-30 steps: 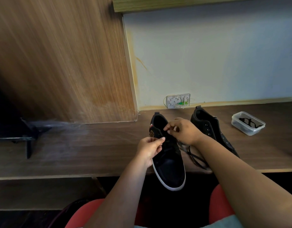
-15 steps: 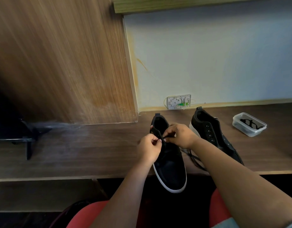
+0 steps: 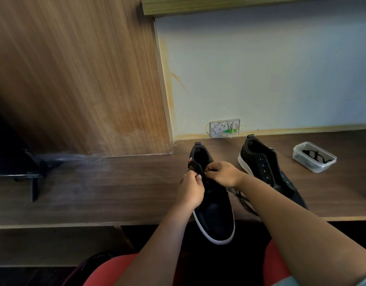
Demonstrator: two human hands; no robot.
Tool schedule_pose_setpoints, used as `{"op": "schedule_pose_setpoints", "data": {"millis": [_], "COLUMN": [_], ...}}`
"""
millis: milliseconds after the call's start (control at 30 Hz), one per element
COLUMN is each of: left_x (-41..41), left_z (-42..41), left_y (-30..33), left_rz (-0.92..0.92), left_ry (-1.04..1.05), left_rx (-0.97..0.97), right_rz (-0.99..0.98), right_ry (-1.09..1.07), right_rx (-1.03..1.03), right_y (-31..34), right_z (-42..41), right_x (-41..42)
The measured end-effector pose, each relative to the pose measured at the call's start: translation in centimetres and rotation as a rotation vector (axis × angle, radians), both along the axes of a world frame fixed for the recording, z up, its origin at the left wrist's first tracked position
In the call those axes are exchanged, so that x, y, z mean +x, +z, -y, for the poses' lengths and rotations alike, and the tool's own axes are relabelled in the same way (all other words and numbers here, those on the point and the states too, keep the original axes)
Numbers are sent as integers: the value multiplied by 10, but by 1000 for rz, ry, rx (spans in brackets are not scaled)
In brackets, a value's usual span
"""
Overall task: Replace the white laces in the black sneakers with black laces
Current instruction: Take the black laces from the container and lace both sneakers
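The near sneaker (image 3: pixel 214 205) lies on the wooden desk (image 3: pixel 107 188) with its toe hanging over the front edge toward the person's lap, which brings the eyelet rows close under the hands and leaves the heel pointing to the wall. Both hands meet over the top of the tongue. The left hand (image 3: pixel 190 189) has its fingers curled in, and thumb and forefinger seem to pinch something thin at the upper left eyelets; the right hand (image 3: pixel 223 174) curls over the same spot from the other side, fingertips tucked down and pinching as well. What they pinch looks like an end of the black lace (image 3: pixel 243 200), whose loose length trails off the shoe's right side onto the desk beneath the right forearm. The exact grip is hidden by the knuckles, so this is a judgement and not plainly seen.

The second sneaker (image 3: pixel 266 172) stands just to the right, heel to the wall, its silver eyelets bare and no lace visible in them, likely parked there to wait its turn. Further right, well apart, a clear plastic tub (image 3: pixel 314 157) holds a dark tangle that may be the other lace, kept within reach. No white lace shows anywhere, so the work seems to be at threading the first shoe's upper eyelets.
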State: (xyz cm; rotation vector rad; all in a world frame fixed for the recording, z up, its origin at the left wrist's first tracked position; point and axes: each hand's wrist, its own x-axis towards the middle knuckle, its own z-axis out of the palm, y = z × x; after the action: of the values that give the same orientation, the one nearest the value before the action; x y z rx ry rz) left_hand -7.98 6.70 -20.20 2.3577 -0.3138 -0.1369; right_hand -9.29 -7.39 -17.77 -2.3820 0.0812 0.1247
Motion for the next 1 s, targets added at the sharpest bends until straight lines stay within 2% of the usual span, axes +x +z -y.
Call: {"op": "schedule_pose_setpoints", "data": {"millis": [67,133,233,333,400,533,633,700,767,867,1000], "left_x": [4,5,4,2,-1,-5,-4,-5,-5,-4,-3], "left_z": [2,0,-4,-5,-4,-2,-3,-3,-4,-5,-7], "left_y": [1,4,9,12,13,13,17,19,18,18,17], "left_rz": [-337,-502,-570,-578,-576,-535,-648,-694,-681,-649,-647], "left_ry": [70,151,210,213,199,182,227,241,241,227,210], "left_rx": [-289,-507,-646,-670,-656,-649,-769,-820,-826,-819,-796], "right_rz": [-80,-100,-45,-57,-83,-11,159,249,260,105,44], "right_ry": [-92,-156,-207,-246,-241,-292,-348,-318,-199,-9,40], "right_rx": [163,342,530,702,737,619,160,27,44,85,29], "right_y": [-3,-6,-8,-8,-8,-7,-6,1,10,16,8], "right_z": [0,1,8,15,16,14,22,28,30,25,22], "right_x": [2,1,0,-2,-4,-3,1,-2,-8,-16,-12]}}
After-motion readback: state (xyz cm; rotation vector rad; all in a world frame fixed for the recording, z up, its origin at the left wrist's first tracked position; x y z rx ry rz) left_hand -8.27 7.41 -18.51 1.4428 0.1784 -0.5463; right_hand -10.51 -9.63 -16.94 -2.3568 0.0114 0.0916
